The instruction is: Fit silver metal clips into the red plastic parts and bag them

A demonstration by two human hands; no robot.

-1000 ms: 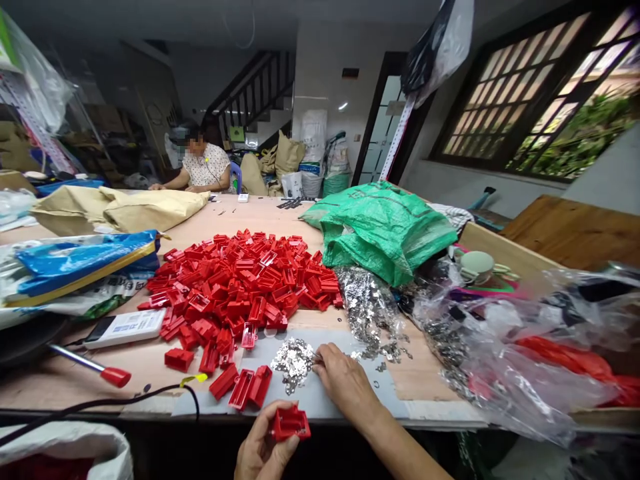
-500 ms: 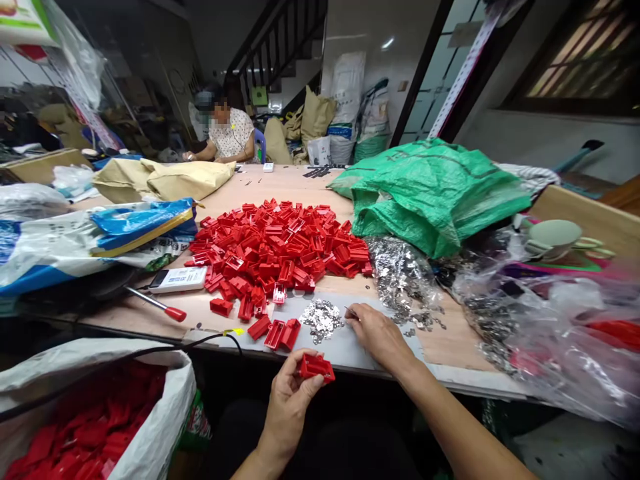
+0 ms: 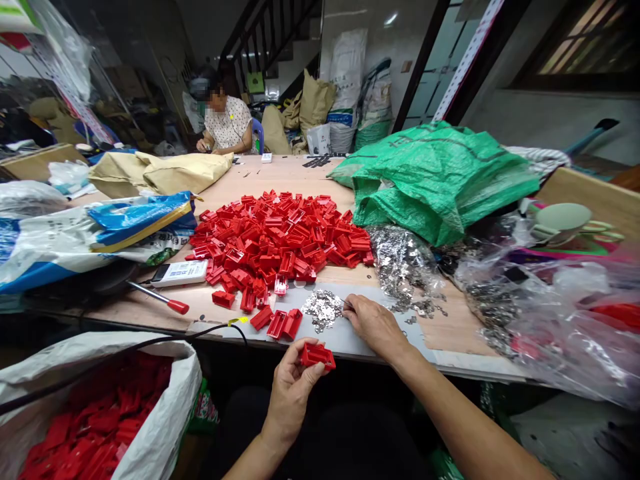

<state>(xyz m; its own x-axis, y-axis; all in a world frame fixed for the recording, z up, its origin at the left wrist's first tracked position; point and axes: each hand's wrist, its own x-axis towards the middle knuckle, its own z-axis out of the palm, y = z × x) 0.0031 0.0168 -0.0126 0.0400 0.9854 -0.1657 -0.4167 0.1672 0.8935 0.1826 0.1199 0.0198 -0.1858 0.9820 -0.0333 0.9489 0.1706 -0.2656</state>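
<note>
Head view: flat silver metal pieces [image 3: 323, 308] lie heaped near the tabletop [image 3: 456, 320]'s front edge, just left of the nearer right hand [image 3: 374, 325] pinching a thin, indistinct piece [image 3: 345, 303]; the left hand [image 3: 290, 391] holds a red open-topped plastic box [image 3: 318, 358] before that edge.

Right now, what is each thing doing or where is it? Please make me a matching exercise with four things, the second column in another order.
1. Left hand
2. Right hand
3. Green bag
4. White sack

A. At the right edge of the metal pile
B. Open, red parts inside
C. Holding one red piece
D. Crumpled, on the table

Pairs: 1-C; 2-A; 3-D; 4-B
</note>
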